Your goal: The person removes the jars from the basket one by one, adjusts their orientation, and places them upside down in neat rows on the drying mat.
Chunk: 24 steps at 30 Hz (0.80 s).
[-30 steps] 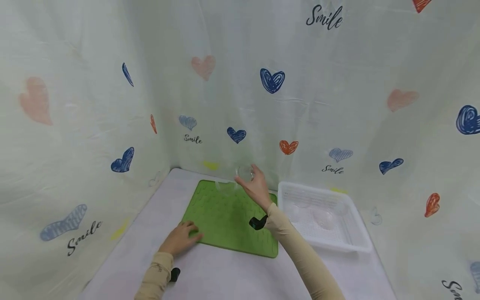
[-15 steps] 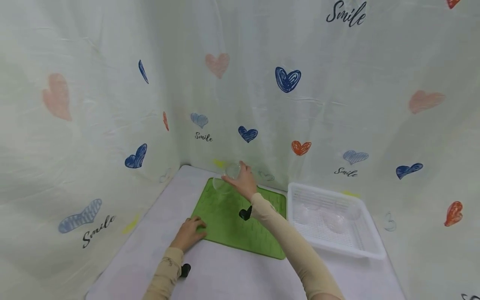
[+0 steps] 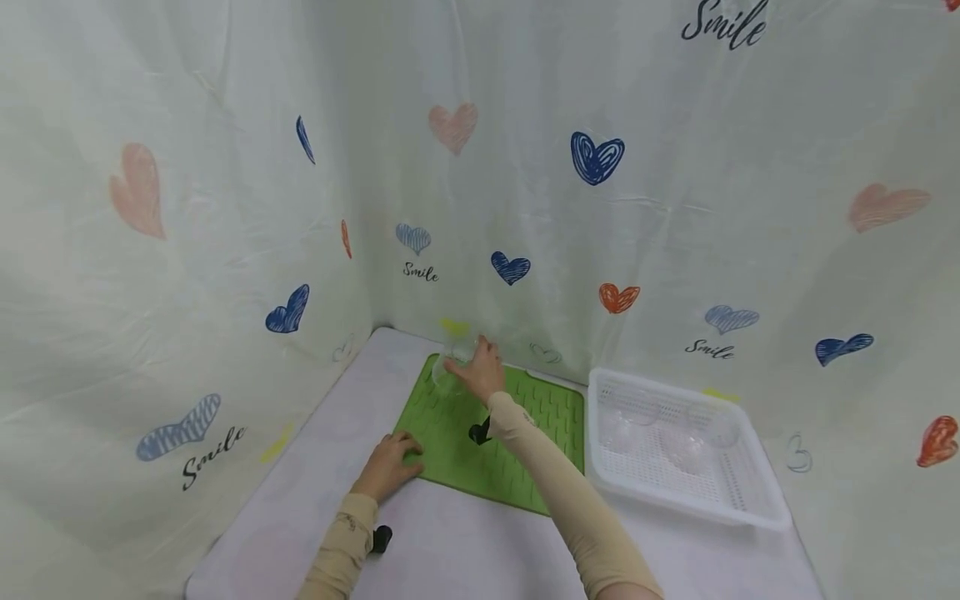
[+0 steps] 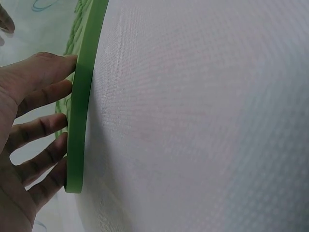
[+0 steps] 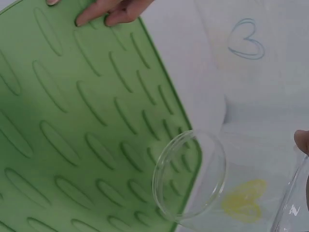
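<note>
My right hand (image 3: 480, 371) holds a clear round petri dish (image 3: 462, 352) between thumb and fingers over the far left corner of a green ridged mat (image 3: 465, 450). At the right wrist view's right edge, part of this held dish (image 5: 295, 195) shows beside the thumb. Another clear petri dish (image 5: 189, 174) is at the mat's corner, overlapping its edge in that view. My left hand (image 3: 390, 465) rests at the mat's near left corner, fingers spread. In the left wrist view its fingertips (image 4: 60, 140) touch the mat's raised green rim (image 4: 83, 96).
A white perforated plastic basket (image 3: 690, 512) stands right of the mat, with several clear round dishes (image 3: 686, 450) inside. A pale cloth covers the table (image 3: 450, 550). Behind it hangs a white curtain (image 3: 525, 192) printed with hearts and "Smile".
My right hand has moved left across the mat with the held dish, toward the other dish at the far left corner. The left hand has stayed at the near left corner.
</note>
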### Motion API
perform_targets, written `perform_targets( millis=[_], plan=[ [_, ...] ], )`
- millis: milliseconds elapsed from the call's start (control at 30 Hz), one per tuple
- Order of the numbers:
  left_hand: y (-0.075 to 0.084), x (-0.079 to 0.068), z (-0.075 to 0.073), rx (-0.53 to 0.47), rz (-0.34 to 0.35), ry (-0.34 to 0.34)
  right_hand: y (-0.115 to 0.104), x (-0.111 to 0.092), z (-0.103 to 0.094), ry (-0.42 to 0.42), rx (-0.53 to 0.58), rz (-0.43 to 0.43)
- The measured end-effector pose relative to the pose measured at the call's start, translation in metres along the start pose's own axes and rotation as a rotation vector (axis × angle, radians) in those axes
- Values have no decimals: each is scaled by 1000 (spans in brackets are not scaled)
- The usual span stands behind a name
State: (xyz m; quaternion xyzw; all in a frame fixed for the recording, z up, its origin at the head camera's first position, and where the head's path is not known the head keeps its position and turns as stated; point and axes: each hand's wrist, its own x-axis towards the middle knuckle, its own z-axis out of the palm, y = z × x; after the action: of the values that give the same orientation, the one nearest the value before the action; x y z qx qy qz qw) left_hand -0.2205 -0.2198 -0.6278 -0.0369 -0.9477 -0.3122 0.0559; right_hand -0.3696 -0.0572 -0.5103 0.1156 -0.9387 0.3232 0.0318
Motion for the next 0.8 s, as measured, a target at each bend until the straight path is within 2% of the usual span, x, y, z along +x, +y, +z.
perform_targets(
  millis=[267, 467, 667, 800],
  plan=[
    [-3, 2, 0, 6, 19, 5, 5, -2, 25, 19, 14, 20],
    [-3, 3, 4, 19, 18, 5, 7, -3, 31, 35, 18, 3],
    [-1, 3, 2, 13, 15, 3, 10, -6, 36, -21, -29, -38],
    [0, 5, 0, 18, 5, -1, 12, -10, 40, -38, -2, -59]
  ],
)
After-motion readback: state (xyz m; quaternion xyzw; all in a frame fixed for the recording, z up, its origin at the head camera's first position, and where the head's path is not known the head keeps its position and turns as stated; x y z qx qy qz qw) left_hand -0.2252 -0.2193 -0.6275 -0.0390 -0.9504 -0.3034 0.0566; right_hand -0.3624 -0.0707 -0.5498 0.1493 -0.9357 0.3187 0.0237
